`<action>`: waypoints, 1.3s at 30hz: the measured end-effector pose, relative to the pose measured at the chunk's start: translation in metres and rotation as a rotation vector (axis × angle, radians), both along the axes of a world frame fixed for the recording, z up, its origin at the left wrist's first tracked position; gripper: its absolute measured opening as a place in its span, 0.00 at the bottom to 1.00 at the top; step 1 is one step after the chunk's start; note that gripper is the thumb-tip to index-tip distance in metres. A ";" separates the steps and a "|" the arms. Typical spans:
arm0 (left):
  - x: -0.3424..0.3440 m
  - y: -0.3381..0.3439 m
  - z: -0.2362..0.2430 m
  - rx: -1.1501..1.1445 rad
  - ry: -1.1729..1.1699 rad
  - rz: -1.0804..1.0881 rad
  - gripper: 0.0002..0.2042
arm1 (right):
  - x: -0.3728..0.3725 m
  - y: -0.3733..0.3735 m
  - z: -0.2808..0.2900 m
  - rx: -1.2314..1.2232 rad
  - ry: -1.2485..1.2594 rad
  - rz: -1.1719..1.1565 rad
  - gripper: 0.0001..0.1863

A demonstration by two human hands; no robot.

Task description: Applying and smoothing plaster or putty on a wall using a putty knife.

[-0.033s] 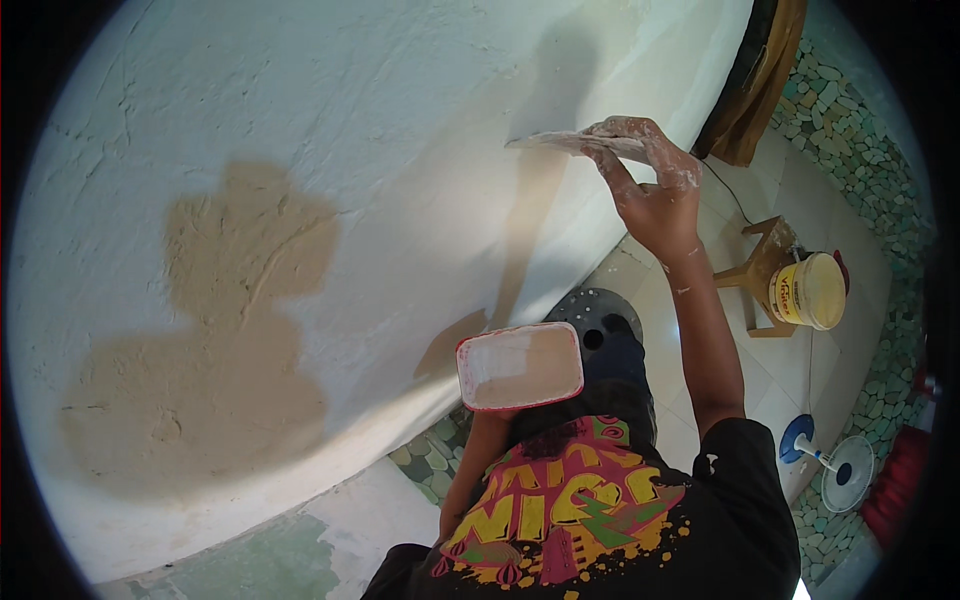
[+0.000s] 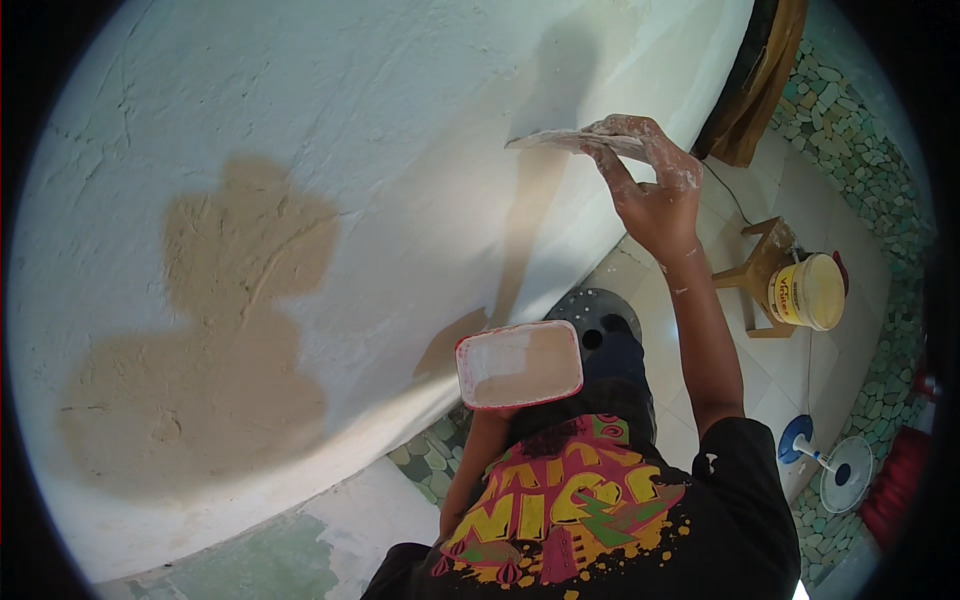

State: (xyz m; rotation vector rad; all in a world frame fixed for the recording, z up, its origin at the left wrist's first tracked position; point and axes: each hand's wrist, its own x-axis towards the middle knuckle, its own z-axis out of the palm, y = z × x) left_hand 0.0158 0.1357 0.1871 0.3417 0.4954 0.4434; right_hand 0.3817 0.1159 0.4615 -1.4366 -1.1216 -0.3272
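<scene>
My right hand (image 2: 650, 185), spattered with white, pinches a thin flat putty spreader (image 2: 550, 141) between thumb and fingers. The spreader's edge lies at or very near the white wall (image 2: 400, 130); whether it touches, I cannot tell. Over my lap sits a rectangular tub (image 2: 520, 365) with a red rim and pale residue inside. My left forearm (image 2: 477, 465) runs up beneath this tub, and my left hand holds it from below, with the fingers hidden.
On the right, a yellow-labelled bucket (image 2: 808, 292) stands by a small brown stool (image 2: 762, 270). Behind it are a fan (image 2: 847, 474) and a red cloth item (image 2: 897, 488). Pebbled flooring (image 2: 850, 130) borders pale tiles. Brown wood (image 2: 760, 85) stands at the wall's far end.
</scene>
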 end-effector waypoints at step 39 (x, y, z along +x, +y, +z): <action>0.139 -0.045 0.063 -0.103 -0.506 0.443 0.29 | 0.030 -0.003 0.012 -0.028 0.093 0.469 0.13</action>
